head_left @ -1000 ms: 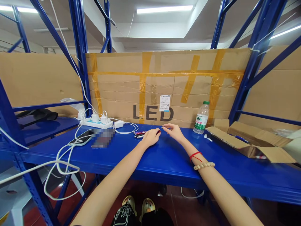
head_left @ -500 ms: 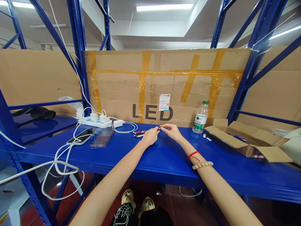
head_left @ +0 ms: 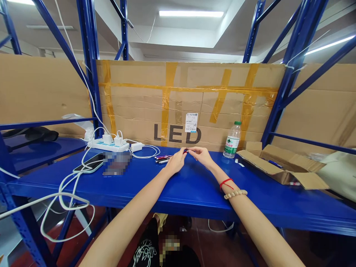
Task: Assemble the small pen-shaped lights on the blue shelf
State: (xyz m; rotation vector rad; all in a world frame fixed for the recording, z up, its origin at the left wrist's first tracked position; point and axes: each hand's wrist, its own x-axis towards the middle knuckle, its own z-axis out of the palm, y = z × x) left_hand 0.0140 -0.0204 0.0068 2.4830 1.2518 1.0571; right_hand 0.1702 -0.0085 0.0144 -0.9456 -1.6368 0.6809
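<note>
Both hands meet over the blue shelf (head_left: 194, 193), near the cardboard wall marked LED. My left hand (head_left: 175, 162) is closed on a small red pen-like stick (head_left: 185, 151), and my right hand (head_left: 202, 155) pinches its other end with thumb and fingers. Just left of my left hand lie a few more small sticks (head_left: 161, 159), red and silver, flat on the shelf. My right wrist wears a red string and a bead bracelet.
A water bottle (head_left: 231, 140) stands right of the hands. An open cardboard box (head_left: 280, 168) lies at the right. At the left are a power strip (head_left: 108, 145) with chargers, white cables (head_left: 69, 185) and a phone (head_left: 88, 163). Blue rack uprights flank both sides.
My two hands have come together: the right hand closed the gap and now pinches the red stick held by the left. The view has shifted slightly to the right.
</note>
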